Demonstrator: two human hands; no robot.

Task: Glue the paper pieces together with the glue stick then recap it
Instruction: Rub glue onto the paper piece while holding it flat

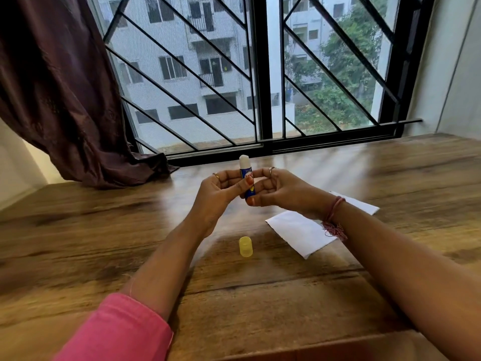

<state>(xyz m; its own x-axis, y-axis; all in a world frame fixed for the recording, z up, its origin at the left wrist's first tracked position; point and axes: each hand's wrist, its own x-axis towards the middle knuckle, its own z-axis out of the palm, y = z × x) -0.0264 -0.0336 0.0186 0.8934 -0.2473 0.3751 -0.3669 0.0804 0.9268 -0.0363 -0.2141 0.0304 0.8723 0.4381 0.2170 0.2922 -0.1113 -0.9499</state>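
Blue tube: I am seeing the glue stick (247,178) standing upright and uncapped above the table, its white glue tip pointing up toward the window.
Writing: a red and yellow label is showing on the blue body, but fingers are covering most of it and I cannot read the letters.
Left hand: my view is showing the left hand (217,194) gripping the tube's middle, thumb lying across the front of the label.
Right hand: the right hand (279,190) is pinching the lower end of the tube, thumb at its base and fingers curling behind it.
Cap: the yellow cap (246,246) is lying on the wood, nearer the camera than the hands and apart from them.
Paper: white paper pieces (299,231) are lying flat on the table to the right of the cap, and the right wrist is crossing over them and hiding part.
Table: the wooden table (78,230) is bearing the cap and the paper.
Around: I am noting a pink sleeve (117,332) on the left arm, a red thread band (334,212) on the right wrist, a dark curtain (59,87) at the left, and a barred window (260,74) behind.
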